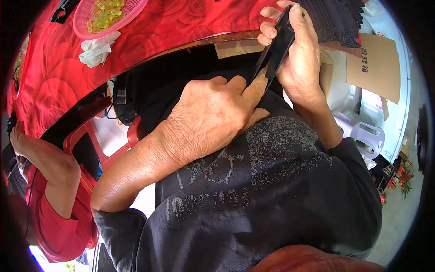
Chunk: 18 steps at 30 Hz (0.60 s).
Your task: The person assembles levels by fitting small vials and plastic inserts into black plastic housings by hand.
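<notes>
Through my head camera: right hand [301, 59] up top, its fingers grasping a long black plastic part [280, 47], thumb along one side, fingertips wrapped round the other. The part is tilted, upper end leaning to the right, held off the near edge of the worktop [190, 27], above my lap. Left hand [210, 109] comes across my front; index finger stretched out, touching the lower end of the part. Its other fingers are bent and the thumb sits below; can't tell if they pinch anything, the back of the hand covers it.

Worktop has a red rose-print cloth. On it, upper left: pink basket [81, 18] with small yellow clear pieces [106, 18] inside, crumpled white tissue [97, 49] just beside it, another black piece [61, 11] further left. Upper right, near my right hand: dark strips [333, 22] packed close together.

Around me: brown cardboard [376, 68] and a pale purple plastic seat [364, 133] on the right; red plastic chair [102, 156] on the left, and a co-worker's red sleeve [59, 226] past it.
</notes>
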### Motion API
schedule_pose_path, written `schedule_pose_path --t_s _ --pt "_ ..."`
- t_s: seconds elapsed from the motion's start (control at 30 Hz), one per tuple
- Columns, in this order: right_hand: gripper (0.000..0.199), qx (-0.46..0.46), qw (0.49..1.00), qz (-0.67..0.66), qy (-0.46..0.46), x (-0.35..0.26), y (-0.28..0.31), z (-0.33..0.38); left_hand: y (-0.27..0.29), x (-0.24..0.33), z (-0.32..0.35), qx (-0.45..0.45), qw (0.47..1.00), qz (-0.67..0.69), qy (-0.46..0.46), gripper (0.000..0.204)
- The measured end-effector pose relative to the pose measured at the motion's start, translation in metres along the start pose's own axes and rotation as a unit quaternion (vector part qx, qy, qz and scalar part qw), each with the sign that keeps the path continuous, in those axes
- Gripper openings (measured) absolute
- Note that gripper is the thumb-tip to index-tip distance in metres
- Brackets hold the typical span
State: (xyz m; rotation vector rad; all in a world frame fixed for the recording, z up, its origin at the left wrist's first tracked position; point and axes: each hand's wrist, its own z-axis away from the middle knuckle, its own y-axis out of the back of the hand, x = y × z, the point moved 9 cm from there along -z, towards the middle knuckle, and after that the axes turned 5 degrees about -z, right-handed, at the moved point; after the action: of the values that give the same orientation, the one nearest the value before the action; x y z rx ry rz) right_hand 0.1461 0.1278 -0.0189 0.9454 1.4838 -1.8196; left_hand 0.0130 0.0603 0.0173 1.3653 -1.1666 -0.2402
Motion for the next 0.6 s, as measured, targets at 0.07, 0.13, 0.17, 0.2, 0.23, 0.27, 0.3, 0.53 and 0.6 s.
schedule_pose_path --t_s 0.07,0.13,0.17,0.2,0.23,0.27,0.3,0.53,0.6 --pt "0.026 0.009 1.000 -0.007 -0.003 -0.001 -0.002 0.002 0.005 0.000 0.001 0.024 0.999 0.020 -0.012 0.054" --pt "0.026 -0.004 1.000 -0.003 0.006 -0.003 -0.003 0.000 0.010 -0.001 0.002 0.047 0.998 0.040 -0.025 0.053" --pt "0.026 -0.016 1.000 0.001 0.015 -0.006 -0.004 -0.001 0.011 -0.002 0.002 0.052 0.997 0.053 -0.034 0.052" --pt "0.026 -0.016 1.000 0.001 0.015 -0.005 -0.003 -0.001 0.012 -0.001 0.001 0.055 0.995 0.066 -0.043 0.050" --pt "0.026 -0.013 1.000 -0.014 0.004 -0.002 0.000 -0.001 0.012 -0.003 0.000 0.055 0.995 0.066 -0.042 0.050" --pt "0.026 -0.010 0.999 -0.030 -0.006 0.001 0.002 -0.001 0.013 -0.003 -0.001 0.049 0.995 0.072 -0.049 0.049" --pt "0.026 -0.010 0.999 -0.030 -0.008 0.002 0.001 -0.001 0.012 -0.002 -0.001 0.042 0.994 0.078 -0.056 0.048" --pt "0.026 -0.014 1.000 -0.014 -0.010 0.012 -0.002 0.007 -0.004 -0.004 0.010 -0.017 0.998 0.055 -0.036 0.042" --pt "0.026 -0.007 1.000 0.001 -0.012 0.015 -0.003 0.010 -0.008 -0.006 0.014 -0.026 0.997 0.056 -0.034 0.041"
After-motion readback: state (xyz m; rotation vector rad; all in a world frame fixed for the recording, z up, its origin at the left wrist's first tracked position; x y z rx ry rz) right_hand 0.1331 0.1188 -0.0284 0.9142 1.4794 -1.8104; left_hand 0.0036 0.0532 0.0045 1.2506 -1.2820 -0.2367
